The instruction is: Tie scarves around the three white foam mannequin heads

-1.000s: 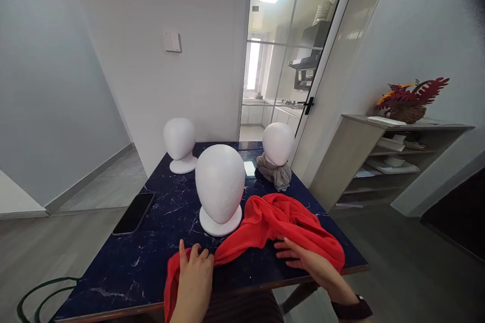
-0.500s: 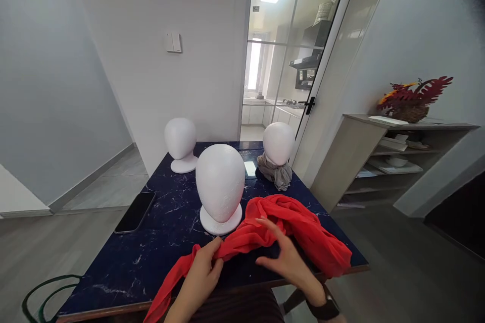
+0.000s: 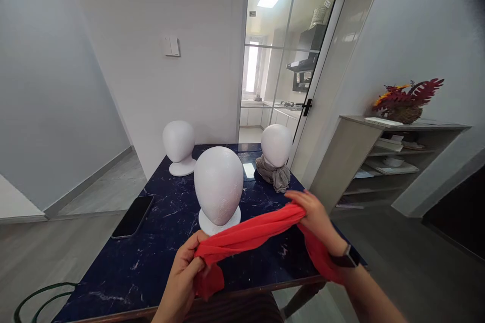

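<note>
Above a veined tabletop (image 3: pixel 159 255), hands (image 3: pixel 317 218) stretch seemingly soft red cloth (image 3: pixel 250 235).

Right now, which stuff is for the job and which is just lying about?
For the job:
left hand and right hand
red cloth, held between them
nearest white head, probably

Just lying about:
black phone
flower basket
back left white head, seemingly
back right white head with grey cloth, seemingly

The left hand (image 3: pixel 186 261) is closed in a pinch. The right hand (image 3: pixel 313 215) grips too, set farther forward, well apart from it.
</note>
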`<state>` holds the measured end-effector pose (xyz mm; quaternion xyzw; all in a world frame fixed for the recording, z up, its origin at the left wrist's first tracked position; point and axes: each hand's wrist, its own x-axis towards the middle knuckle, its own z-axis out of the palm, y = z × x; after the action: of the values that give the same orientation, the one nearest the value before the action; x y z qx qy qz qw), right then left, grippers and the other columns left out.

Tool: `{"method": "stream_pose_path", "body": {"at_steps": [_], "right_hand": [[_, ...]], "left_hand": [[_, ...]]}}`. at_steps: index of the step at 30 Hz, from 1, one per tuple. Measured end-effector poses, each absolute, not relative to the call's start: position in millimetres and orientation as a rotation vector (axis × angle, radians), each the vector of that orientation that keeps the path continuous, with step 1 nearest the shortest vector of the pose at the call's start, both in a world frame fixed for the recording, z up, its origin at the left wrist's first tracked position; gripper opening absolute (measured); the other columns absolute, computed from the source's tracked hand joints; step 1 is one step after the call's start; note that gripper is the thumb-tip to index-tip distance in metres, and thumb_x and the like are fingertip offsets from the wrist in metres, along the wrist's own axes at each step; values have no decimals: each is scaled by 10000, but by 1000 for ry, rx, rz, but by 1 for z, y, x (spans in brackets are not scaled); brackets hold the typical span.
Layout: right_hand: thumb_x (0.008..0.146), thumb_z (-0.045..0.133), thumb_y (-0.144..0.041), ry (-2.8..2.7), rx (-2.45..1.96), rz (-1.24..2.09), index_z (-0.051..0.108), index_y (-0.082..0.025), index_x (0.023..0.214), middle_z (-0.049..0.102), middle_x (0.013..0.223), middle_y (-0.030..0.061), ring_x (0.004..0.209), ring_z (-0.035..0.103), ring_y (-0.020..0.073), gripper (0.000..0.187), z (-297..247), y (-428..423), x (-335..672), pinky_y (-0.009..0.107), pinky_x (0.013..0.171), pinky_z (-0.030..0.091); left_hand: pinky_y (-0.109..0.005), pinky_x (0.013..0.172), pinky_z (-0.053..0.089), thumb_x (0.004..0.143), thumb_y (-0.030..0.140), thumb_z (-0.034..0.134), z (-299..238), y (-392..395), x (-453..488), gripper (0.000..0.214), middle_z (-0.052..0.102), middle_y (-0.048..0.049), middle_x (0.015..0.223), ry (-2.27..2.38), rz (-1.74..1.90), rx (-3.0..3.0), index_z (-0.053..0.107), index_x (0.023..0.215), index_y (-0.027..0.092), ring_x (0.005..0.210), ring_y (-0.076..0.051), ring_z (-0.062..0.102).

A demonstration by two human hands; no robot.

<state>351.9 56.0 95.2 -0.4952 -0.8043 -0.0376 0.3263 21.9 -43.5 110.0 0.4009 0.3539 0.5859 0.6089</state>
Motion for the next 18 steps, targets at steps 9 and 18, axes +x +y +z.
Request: {"method": "stream_pose_path", "body": {"at_steps": [9, 18], "right_hand": [[755, 506, -119, -2205, -1119, -115, 686, -232, 915, 657, 1059, 65, 982, 605, 228, 267, 168, 60, 350, 426, 900, 441], [665, 534, -181, -1847, -1134, 255, 638, -200, 849, 668, 824, 36, 774, 610, 198, 213, 208, 115, 374, 330, 728, 484]], "left_hand": [[-174, 433, 235, 824, 262, 583, 124, -30, 57, 136, 653, -40, 824, 695, 1122, 1101, 516, 890, 164, 405, -1, 391], [-174, 412, 189, 903, 317, 493, 167, -11, 95, 234, 616, 16, 717, 686, 1183, 1163, 503, 1091, 179, 365, 17, 328]]}}
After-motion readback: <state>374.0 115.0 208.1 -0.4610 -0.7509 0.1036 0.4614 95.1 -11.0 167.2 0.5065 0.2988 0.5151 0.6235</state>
